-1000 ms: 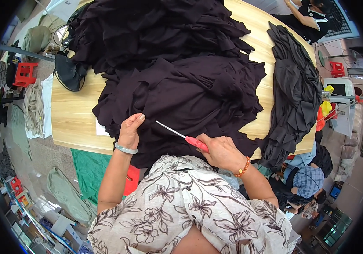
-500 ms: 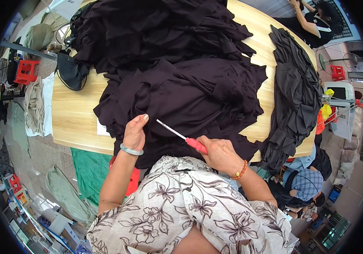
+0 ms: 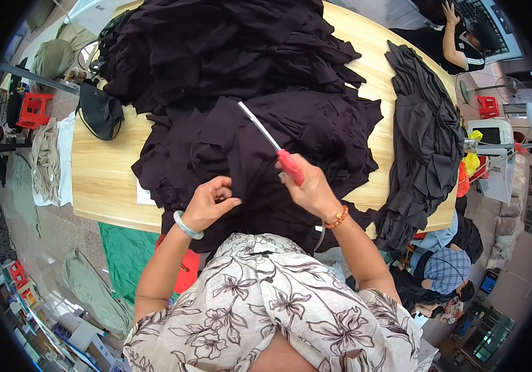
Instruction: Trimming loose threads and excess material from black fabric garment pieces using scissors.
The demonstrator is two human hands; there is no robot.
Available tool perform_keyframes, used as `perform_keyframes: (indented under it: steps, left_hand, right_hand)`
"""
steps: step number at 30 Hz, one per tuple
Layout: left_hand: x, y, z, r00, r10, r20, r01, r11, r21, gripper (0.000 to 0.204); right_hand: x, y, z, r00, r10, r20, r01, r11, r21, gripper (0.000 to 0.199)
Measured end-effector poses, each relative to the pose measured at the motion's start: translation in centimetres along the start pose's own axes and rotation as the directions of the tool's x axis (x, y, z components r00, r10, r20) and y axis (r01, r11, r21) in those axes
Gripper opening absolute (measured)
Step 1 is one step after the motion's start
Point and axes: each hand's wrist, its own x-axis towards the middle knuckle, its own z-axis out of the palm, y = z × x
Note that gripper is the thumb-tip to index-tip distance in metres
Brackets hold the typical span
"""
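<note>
Much of the wooden counter [image 3: 101,180] is buried under a heap of dark fabric [image 3: 228,68], so where one garment ends and the next begins is hard to make out. The near edge of the dark garment [image 3: 259,155] spread in front of the person is hidden behind their floral-patterned top [image 3: 278,304]. The right hand [image 3: 306,186] is closed around the red handle of a pair of scissors [image 3: 275,149], whose pale blades are raised above the cloth and point away up-left; whether the blades are parted cannot be told. The left hand [image 3: 210,201], with a pale bangle at the wrist, rests on the garment's near edge with the fingers curled in, pinching at the cloth. A second pile of grey fabric [image 3: 424,142] lies at the counter's right end, draping over the edge. A black bag [image 3: 99,113] sits at the left end; its contents are not visible. Another person [image 3: 458,43] is cut off at the top right.
</note>
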Motion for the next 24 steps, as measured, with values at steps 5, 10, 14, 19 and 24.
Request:
perform_keyframes:
  steps: [5, 10, 14, 19, 24]
  left_hand:
    - [-0.4, 0.5, 1.5, 0.998, 0.039, -0.051, -0.042, 0.997, -0.062, 0.01]
    - [-0.3, 2.6, 2.5, 0.967, 0.219, -0.126, -0.215, 0.975, 0.051, 0.016]
    - [-1.3, 1.1, -0.7, 0.999, 0.051, -0.009, -0.044, 0.928, 0.371, 0.019]
    - [-0.9, 3.0, 1.5, 0.996, 0.08, -0.033, -0.081, 0.996, -0.026, 0.021]
    - [0.6, 3.1, 2.6, 0.997, 0.064, -0.053, -0.064, 0.998, 0.004, 0.021]
  right_hand:
    - [0.4, -0.8, 1.6, 0.955, -0.25, 0.162, 0.221, 0.959, 0.174, 0.046]
    - [0.4, -1.2, 1.7, 0.986, -0.003, 0.166, -0.006, 0.999, 0.05, 0.048]
    - [0.9, -1.0, -1.7, 0.999, -0.021, -0.045, 0.025, 0.997, 0.076, 0.041]
    - [0.9, -0.8, -2.4, 0.999, -0.02, 0.035, 0.023, 0.997, -0.074, 0.045]
    - [0.6, -0.8, -2.0, 0.999, 0.025, 0.031, -0.024, 0.999, -0.041, 0.047]
